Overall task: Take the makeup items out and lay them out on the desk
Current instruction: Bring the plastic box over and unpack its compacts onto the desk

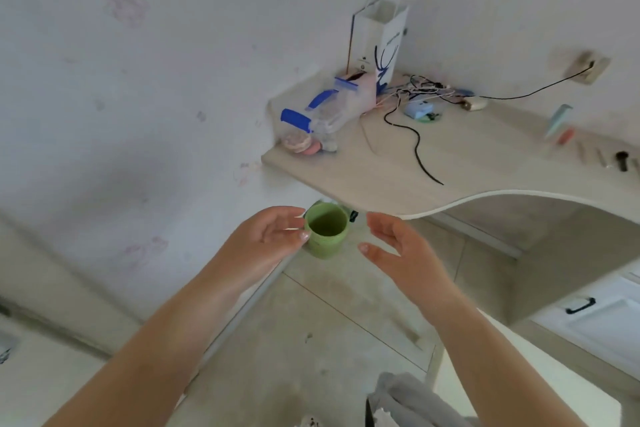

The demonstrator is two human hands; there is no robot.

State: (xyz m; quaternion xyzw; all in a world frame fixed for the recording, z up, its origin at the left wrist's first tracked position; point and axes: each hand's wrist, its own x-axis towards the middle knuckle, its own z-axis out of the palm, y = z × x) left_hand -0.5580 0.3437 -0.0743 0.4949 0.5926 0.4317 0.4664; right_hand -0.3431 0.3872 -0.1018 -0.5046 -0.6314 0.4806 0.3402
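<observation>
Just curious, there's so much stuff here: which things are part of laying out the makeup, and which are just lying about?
Part of the job:
- green cup, held by the left hand
- right hand, open beside the cup
- desk
- small items laid at the desk's right end, too blurred to name

Just lying about:
- clear containers with blue lids
- white paper bag
- tangled cables

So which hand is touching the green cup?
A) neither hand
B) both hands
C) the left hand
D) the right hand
C: the left hand has its fingers and thumb around the side of the green cup, while the right hand is open with a clear gap between it and the cup.
</observation>
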